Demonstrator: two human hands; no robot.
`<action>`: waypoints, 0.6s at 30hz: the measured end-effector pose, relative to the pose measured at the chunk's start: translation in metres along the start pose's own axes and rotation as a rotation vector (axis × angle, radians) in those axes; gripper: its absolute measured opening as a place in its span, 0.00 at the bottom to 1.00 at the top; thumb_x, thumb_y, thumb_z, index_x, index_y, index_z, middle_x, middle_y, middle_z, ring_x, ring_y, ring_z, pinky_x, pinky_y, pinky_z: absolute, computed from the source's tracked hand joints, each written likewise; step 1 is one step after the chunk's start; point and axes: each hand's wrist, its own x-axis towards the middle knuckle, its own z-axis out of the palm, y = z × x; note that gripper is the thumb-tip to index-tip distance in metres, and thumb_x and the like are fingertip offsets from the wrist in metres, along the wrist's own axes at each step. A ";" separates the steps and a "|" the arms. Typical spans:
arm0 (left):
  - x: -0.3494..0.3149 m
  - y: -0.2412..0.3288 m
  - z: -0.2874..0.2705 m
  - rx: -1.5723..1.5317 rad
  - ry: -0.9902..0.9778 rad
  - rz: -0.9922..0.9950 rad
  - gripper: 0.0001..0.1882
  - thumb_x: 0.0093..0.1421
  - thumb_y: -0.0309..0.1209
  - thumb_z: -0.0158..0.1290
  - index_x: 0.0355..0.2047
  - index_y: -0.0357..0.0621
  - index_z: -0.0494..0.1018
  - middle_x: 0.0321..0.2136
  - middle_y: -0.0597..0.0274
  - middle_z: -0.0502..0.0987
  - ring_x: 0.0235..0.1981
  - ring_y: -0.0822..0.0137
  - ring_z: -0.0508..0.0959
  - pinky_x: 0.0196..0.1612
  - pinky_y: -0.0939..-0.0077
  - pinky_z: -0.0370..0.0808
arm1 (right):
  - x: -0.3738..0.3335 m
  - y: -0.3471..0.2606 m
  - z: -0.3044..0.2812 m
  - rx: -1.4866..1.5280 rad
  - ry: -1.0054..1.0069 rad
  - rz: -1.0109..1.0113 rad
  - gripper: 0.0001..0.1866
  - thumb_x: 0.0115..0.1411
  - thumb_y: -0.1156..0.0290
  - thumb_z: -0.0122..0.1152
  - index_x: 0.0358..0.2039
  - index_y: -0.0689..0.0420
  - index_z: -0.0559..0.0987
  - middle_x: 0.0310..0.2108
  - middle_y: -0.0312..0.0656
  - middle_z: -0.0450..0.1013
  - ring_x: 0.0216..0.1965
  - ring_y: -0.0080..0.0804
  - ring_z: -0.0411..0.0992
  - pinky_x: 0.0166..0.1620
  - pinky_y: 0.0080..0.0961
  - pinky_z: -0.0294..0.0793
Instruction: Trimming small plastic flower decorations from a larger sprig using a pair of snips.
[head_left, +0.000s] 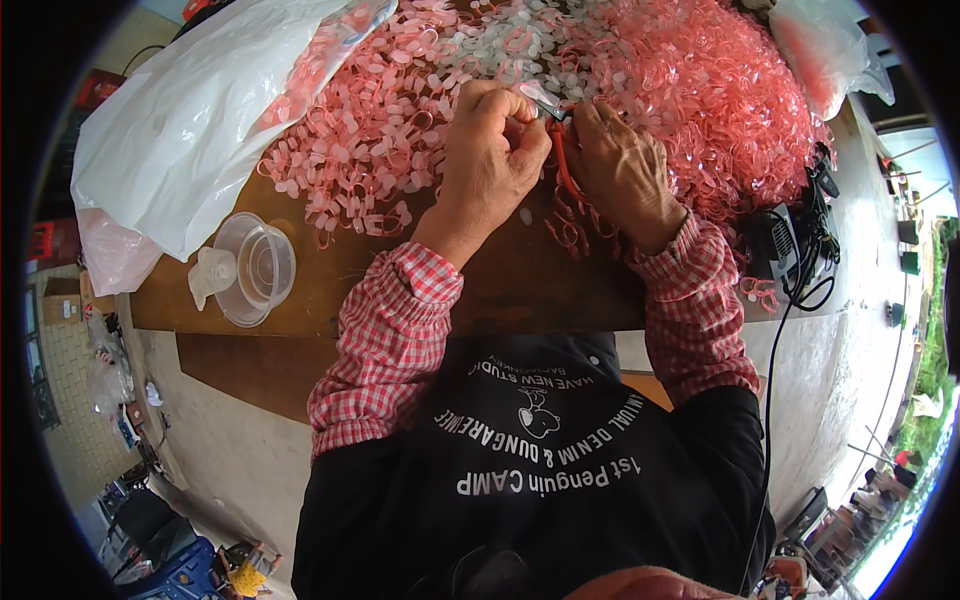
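Thumb and fingers of my left hand are pinched together on a small translucent plastic piece, whose pale end shows past the fingertips. Red-handled cutting pliers are gripped in my right hand, their metal jaws close beside that piece. Whether the jaws touch it I cannot tell. Beyond both hands lies a heap of clear and whitish small discs. A large mound of pink translucent plastic loops rises to the right, and pink pieces with rounded tabs spread out on the left.
A big white plastic bag covers the table's left side. In front of it sits a clear round tub with crumpled film. Black cables with an adapter lie at the right edge of the brown table. Another clear bag stands far right.
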 end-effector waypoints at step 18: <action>0.002 0.005 -0.007 0.025 -0.069 0.004 0.08 0.56 0.18 0.54 0.32 0.37 0.65 0.34 0.54 0.64 0.22 0.64 0.70 0.24 0.71 0.69 | 0.006 -0.009 -0.008 0.018 0.080 0.028 0.13 0.55 0.69 0.63 0.38 0.58 0.71 0.33 0.48 0.69 0.29 0.48 0.74 0.26 0.40 0.73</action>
